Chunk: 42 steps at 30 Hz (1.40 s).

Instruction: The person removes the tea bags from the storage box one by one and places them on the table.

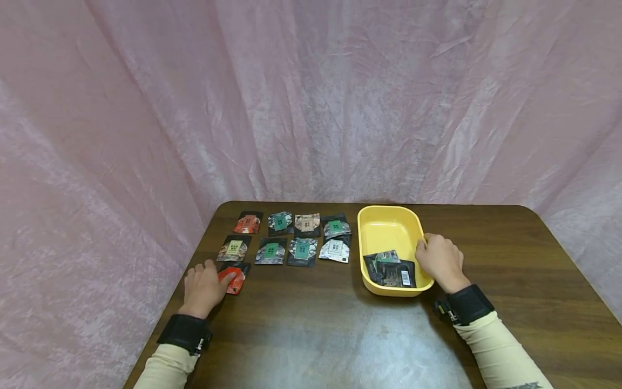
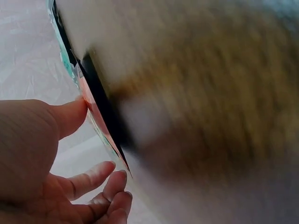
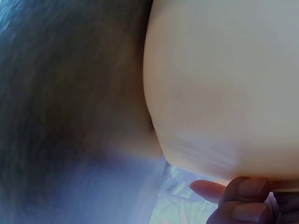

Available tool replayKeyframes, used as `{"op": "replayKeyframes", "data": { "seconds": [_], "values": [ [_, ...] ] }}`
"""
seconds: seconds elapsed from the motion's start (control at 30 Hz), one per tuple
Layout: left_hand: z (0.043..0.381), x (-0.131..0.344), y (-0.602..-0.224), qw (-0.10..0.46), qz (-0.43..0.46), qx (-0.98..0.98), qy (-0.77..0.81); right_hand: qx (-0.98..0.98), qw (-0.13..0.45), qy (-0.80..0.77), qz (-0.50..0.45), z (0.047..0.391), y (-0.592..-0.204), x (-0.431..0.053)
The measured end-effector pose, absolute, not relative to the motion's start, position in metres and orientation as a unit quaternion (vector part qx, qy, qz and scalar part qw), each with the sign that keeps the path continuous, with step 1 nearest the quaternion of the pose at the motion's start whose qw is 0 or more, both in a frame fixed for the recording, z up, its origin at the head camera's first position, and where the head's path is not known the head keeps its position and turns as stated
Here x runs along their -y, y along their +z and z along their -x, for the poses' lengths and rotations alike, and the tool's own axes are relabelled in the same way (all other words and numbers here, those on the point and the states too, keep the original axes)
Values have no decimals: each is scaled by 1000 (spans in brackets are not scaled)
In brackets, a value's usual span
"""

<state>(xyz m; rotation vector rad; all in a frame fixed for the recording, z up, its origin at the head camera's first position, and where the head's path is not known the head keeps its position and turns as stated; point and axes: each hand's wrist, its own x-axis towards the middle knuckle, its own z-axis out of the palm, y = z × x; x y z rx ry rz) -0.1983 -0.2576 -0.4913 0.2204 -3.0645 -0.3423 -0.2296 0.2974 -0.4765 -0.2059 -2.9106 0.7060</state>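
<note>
My left hand [image 1: 201, 287] rests at the table's left side, its thumb on a red and black packet [image 1: 236, 279]. In the left wrist view the thumb touches that packet [image 2: 98, 109], while the other fingers [image 2: 96, 175] stand apart from it, loosely spread. My right hand [image 1: 442, 260] grips the right rim of a yellow plastic basin [image 1: 389, 221]. Several dark packets [image 1: 396, 274] lie in the basin's near end, one with its barcode side up. The right wrist view shows the basin's wall [image 3: 219, 93] close up, with curled fingers [image 3: 245, 196] at its rim.
Left of the basin, several packets lie in rows: a red one [image 1: 248, 222], a yellow-labelled one [image 1: 234, 248], green-labelled ones [image 1: 270, 252], a beige one [image 1: 307, 224] and a white one [image 1: 335, 248] overlapping another. A pink curtain [image 1: 311, 108] hangs behind the wooden table [image 1: 311, 335].
</note>
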Motion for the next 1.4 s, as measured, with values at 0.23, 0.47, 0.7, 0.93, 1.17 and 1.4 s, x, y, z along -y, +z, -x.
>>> {"op": "replayKeyframes", "data": {
  "seconds": [0.23,0.47,0.7,0.93,1.17,1.4],
  "values": [
    [195,257,-490,42,-66,992,-103,967,60,238,71,231,-476,-297],
    [193,248,-482,38,-68,992,-101,966,53,243,71,230,-475,-297],
    [195,223,-468,68,-35,991,-108,966,53,241,72,230,-476,-297],
    [203,162,-440,100,42,983,-151,967,50,240,75,231,-476,-297],
    [211,81,-421,118,154,961,-197,968,60,234,70,231,-475,-296],
    [220,3,-414,57,305,922,-232,968,71,232,69,230,-475,-297]
  ]
}}
